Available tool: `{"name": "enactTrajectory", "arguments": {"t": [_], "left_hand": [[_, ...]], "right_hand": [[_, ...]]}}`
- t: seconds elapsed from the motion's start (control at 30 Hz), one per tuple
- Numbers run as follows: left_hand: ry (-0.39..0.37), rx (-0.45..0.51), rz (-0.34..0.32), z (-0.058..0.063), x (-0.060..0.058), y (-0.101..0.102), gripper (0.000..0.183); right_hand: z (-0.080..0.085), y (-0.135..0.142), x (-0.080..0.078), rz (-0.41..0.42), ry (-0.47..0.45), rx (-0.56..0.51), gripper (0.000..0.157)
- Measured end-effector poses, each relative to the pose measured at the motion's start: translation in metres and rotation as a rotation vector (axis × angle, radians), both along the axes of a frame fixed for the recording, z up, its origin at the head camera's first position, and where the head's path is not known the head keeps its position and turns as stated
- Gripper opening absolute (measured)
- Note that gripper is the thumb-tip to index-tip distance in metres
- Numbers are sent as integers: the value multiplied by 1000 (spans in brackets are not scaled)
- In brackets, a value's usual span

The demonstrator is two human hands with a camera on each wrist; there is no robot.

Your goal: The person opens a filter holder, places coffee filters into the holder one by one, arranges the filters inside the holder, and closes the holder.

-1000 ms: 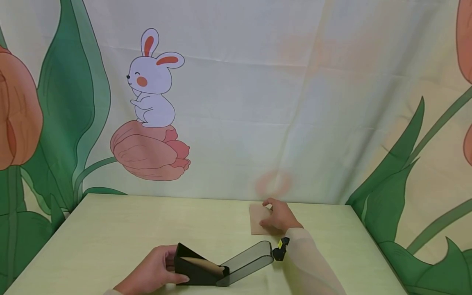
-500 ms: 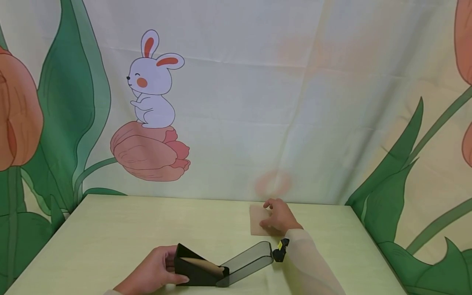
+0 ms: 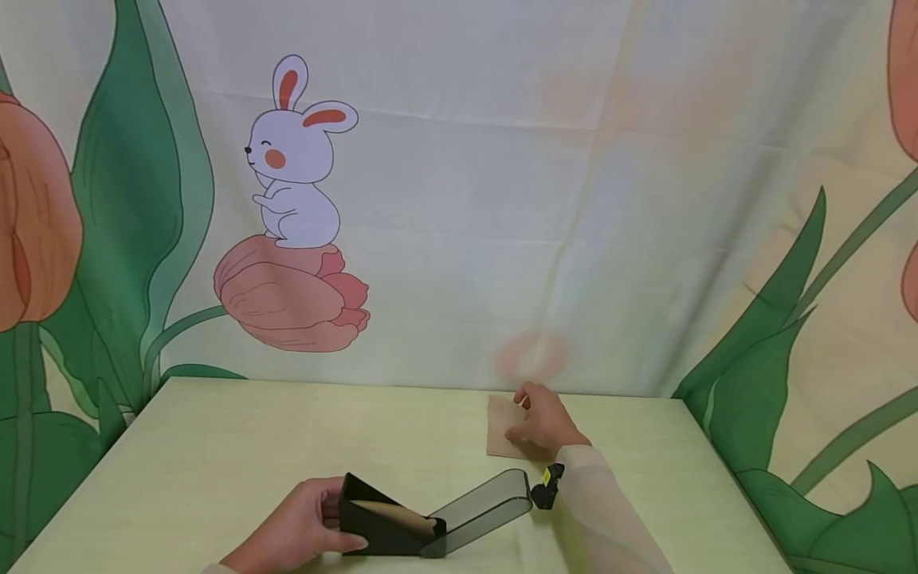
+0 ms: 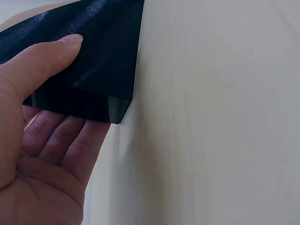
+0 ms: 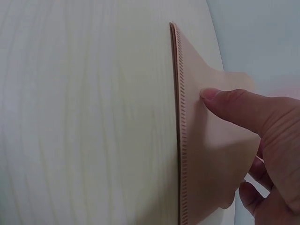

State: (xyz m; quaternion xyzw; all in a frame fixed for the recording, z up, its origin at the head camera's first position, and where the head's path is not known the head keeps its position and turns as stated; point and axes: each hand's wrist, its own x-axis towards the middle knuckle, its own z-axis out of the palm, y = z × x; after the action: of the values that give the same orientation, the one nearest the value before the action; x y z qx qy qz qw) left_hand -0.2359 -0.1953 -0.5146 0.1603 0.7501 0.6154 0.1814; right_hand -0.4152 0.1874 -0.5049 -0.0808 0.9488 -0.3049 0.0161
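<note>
Head view: pale wood-grained table overlooked from above, far edge faced; same surface shared, close up, by both wrist views.

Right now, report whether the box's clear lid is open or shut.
Open: the clear lid juts out past the black box, exposing its tan contents.

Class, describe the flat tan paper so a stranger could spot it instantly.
Find the pale table, then its far edge, right of the middle. There, tan paper lies flat, partly covered by the right hand. It has a ridged edge and, unlike the tan thing inside the black box, lies on the table itself.
</note>
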Motion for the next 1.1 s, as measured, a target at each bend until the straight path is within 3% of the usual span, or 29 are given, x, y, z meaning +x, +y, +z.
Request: {"name": "enactTrajectory", "arguments": {"t": [0.27, 0.43, 0.6, 0.73, 0.83, 1.03, 1.1], "left_hand": [[7, 0, 1, 0, 0, 0, 46], [5, 0, 4, 0, 0, 0, 46], [9, -2, 3, 0, 1, 0, 45], [12, -5, 3, 0, 1, 0, 45], [10, -11, 9, 1, 1, 0, 45], [14, -21, 14, 0, 1, 0, 45], [15, -23, 16, 0, 1, 1, 45]], "right_hand": [[-1, 1, -3, 26, -19, -21, 67], [-3, 2, -3, 28, -34, -8, 56], [-8, 6, -6, 83, 58, 40, 25], [-10, 9, -7, 122, 93, 64, 36], [-10, 10, -7, 118, 64, 46, 43], [-1, 13, -6, 35, -67, -39, 31], [6, 16, -5, 29, -96, -68, 34]]}}
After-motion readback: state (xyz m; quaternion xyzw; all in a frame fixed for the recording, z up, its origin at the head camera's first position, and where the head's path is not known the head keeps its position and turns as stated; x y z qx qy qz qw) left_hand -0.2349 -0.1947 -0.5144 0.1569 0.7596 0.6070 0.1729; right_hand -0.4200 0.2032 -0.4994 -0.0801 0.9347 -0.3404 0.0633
